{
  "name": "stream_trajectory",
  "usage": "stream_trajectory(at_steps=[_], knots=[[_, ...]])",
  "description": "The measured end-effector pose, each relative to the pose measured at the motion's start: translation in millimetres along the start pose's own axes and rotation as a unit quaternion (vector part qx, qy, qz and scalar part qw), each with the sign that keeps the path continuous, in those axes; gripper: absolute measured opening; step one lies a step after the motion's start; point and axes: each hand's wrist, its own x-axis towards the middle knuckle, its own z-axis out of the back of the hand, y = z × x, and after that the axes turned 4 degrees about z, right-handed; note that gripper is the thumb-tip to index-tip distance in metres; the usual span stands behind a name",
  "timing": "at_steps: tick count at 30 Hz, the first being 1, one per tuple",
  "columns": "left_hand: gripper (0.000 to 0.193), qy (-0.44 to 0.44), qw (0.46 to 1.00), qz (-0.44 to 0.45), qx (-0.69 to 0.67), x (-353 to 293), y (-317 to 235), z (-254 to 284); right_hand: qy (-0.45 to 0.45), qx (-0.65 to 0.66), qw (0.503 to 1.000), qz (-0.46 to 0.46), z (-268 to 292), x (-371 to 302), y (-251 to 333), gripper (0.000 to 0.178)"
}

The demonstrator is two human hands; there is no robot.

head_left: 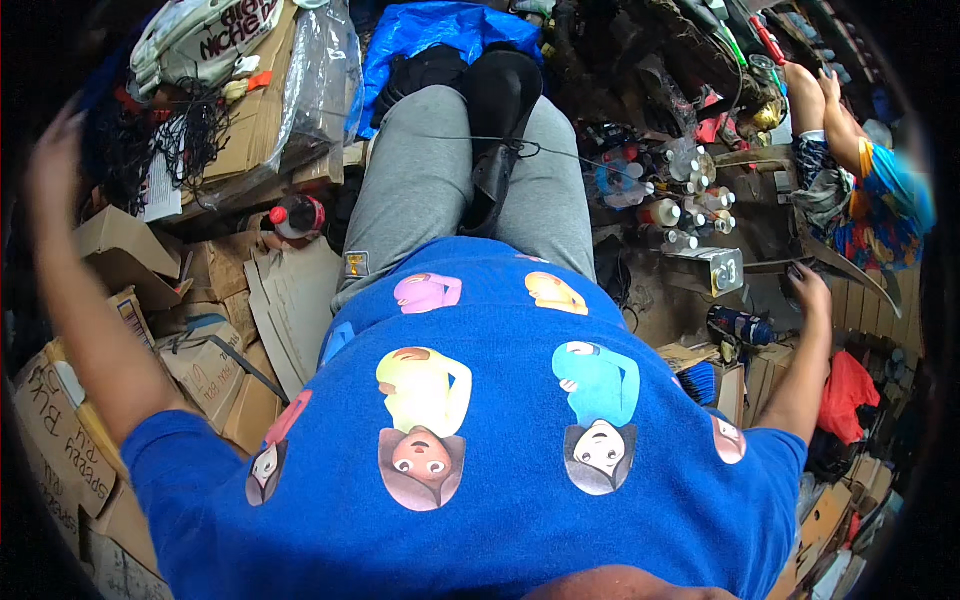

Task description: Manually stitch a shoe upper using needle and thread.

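A black shoe stands clamped between my grey-trousered knees, its lower part reaching down between my thighs. A dark thread crosses it and loops at its side, with one stretch running off to the right. My left hand is flung far out to the left, smeared by motion, so its fingers are unclear. Out on the right, my right hand has its fingers curled together near a metal strip; whatever they hold is too small to make out.
Cardboard boxes and a red-capped cola bottle lie on the left. Several small bottles, a metal tin and a dark blue can stand right. Another person in bright clothing sits at the far right. Blue plastic sheeting lies ahead.
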Motion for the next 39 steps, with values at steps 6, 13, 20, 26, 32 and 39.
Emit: stream_trajectory(at_steps=[6,13,20,26,32,39], knots=[[0.044,0.256,0.781,-0.408,-0.397,-162,-153,-182,0.114,0.55,0.759,0.327,-26,-17,353,0.053],[0.023,0.387,0.811,-0.256,-0.356,-176,-175,-189,0.2,0.511,0.779,0.303,16,-43,462,0.023],[0.022,0.41,0.79,-0.063,-0.452,-134,-80,-203,0.2,0.565,0.757,0.26,-12,-18,409,0.023],[0.046,0.194,0.814,-0.376,-0.397,-147,-167,-182,0.024,0.518,0.812,0.267,7,-3,403,0.022],[0.046,0.362,0.725,-0.502,-0.304,-151,-275,-182,-0.024,0.434,0.796,0.422,20,-6,453,0.012],[0.032,0.574,0.63,-0.458,-0.252,-135,-300,-210,0.007,0.413,0.803,0.429,22,-5,463,0.017]])
